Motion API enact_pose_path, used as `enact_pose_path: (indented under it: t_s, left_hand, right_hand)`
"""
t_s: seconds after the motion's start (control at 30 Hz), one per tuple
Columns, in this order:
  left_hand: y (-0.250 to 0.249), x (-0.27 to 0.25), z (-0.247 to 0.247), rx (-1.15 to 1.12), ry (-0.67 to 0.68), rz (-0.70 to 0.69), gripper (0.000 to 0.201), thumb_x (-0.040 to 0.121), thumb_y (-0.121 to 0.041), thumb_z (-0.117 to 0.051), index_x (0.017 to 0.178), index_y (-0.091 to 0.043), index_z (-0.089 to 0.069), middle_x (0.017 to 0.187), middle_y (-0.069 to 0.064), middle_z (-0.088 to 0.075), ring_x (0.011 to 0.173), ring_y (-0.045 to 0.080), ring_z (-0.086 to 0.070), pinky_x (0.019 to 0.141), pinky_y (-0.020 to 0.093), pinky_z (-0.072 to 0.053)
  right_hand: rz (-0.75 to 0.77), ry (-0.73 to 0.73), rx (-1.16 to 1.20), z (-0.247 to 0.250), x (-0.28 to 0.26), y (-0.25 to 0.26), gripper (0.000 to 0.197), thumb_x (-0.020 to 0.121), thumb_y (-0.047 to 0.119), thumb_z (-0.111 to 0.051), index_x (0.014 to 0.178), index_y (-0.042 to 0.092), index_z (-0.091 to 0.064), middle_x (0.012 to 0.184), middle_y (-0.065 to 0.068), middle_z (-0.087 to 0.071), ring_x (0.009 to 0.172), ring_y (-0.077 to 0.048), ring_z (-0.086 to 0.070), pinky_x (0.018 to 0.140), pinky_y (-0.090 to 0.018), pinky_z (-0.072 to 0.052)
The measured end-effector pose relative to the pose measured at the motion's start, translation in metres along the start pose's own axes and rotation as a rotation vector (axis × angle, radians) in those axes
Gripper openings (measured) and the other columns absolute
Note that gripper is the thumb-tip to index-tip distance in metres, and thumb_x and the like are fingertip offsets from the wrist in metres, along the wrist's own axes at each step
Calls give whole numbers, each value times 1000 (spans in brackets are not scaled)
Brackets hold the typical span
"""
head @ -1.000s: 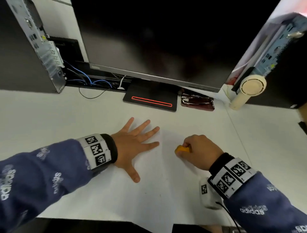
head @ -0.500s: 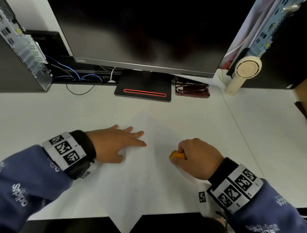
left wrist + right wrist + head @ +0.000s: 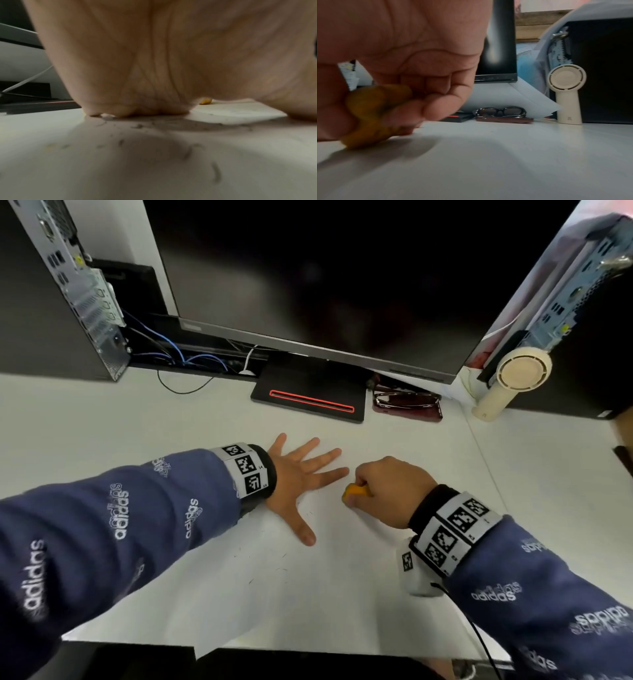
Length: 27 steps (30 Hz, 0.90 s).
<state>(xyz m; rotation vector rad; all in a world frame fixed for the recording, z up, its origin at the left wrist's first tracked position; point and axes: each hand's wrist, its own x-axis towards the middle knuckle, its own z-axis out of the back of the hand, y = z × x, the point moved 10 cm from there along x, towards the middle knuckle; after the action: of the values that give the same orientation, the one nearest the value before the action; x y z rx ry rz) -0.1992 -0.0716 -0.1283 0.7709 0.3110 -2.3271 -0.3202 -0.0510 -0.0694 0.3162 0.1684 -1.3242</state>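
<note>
A white sheet of paper (image 3: 274, 594) lies on the white desk, strewn with small dark crumbs (image 3: 216, 171). My left hand (image 3: 301, 474) lies flat on the sheet with its fingers spread, pressing it down. My right hand (image 3: 387, 487) is curled round a small orange eraser (image 3: 356, 491), whose lower end touches the paper just right of the left fingertips. The right wrist view shows that orange eraser (image 3: 373, 115) pinched between thumb and fingers against the surface. From the left wrist, only a sliver of the eraser (image 3: 205, 101) peeks out beyond the palm.
A dark monitor (image 3: 325, 285) on a black stand (image 3: 308, 398) stands behind the hands. Glasses on a brown case (image 3: 407, 404) and a cream handheld fan (image 3: 510, 378) sit at the back right. Computer towers flank both sides; cables (image 3: 178, 361) trail at the back left.
My left hand has gone from fingers held together to fingers spread flat on the sheet, nearer the eraser. The right hand keeps its grip on the eraser and has shifted slightly.
</note>
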Motion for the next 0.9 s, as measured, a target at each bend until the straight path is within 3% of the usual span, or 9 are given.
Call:
enact_pose_path:
  t_s: [0.17,0.33,0.5,0.6,0.67,0.77,0.83,0.9]
  left_hand:
    - [1,3,-5,-23,33,18,138,61,-97,-60,148,-51,36,157,-12,48,146,30,43,113,76,17]
    - [3,6,-9,-11,32,39,145,53,-99,-63,147,-52,37,156,-14,50,145,29,45,112,76,17]
    - [4,6,-8,-6,51,29,147,53,-98,-65,149,-49,35,155,-13,51,145,29,45,113,77,15]
    - [4,9,-9,-5,30,32,148,49,-100,-63,148,-51,36,155,-15,51,144,29,46,112,77,16]
    - [5,9,-10,-3,25,38,148,48,-101,-61,147,-53,38,154,-15,51,144,29,46,111,77,17]
    - [6,9,-10,0,47,41,147,50,-100,-63,150,-51,33,154,-14,51,144,28,46,112,77,16]
    - [5,9,-9,-1,53,40,147,51,-99,-64,152,-49,30,155,-14,51,145,28,46,113,77,15]
    - [5,9,-8,-9,42,42,147,50,-99,-64,152,-50,31,155,-14,50,144,28,46,113,76,16]
  right_hand:
    - [73,-66,-208,12,-2,29,32,101,42,-43,114,18,-59,97,-4,-66,77,-25,-58,64,-33,-42]
    - [360,95,-254,-18,-39,89,35,101,48,-44,109,19,-62,93,-2,-69,76,-26,-62,65,-33,-46]
    - [105,-29,-321,19,10,31,37,101,45,-39,112,19,-63,87,-1,-62,76,-24,-57,67,-34,-47]
    - [235,-6,-297,-1,-14,73,25,102,39,-42,106,21,-59,87,-4,-65,71,-24,-52,67,-33,-47]
    - [340,52,-271,-13,-28,92,30,102,43,-43,111,22,-61,90,-1,-68,72,-21,-50,67,-32,-41]
    - [193,15,-273,8,3,54,36,101,48,-39,111,25,-65,77,5,-57,73,-20,-56,64,-31,-43]
    - [123,-43,-298,17,14,40,38,101,46,-37,115,22,-63,80,3,-56,74,-22,-57,66,-33,-46]
    - [165,-38,-267,8,3,60,34,101,41,-41,119,20,-61,85,0,-59,76,-24,-57,68,-33,-45]
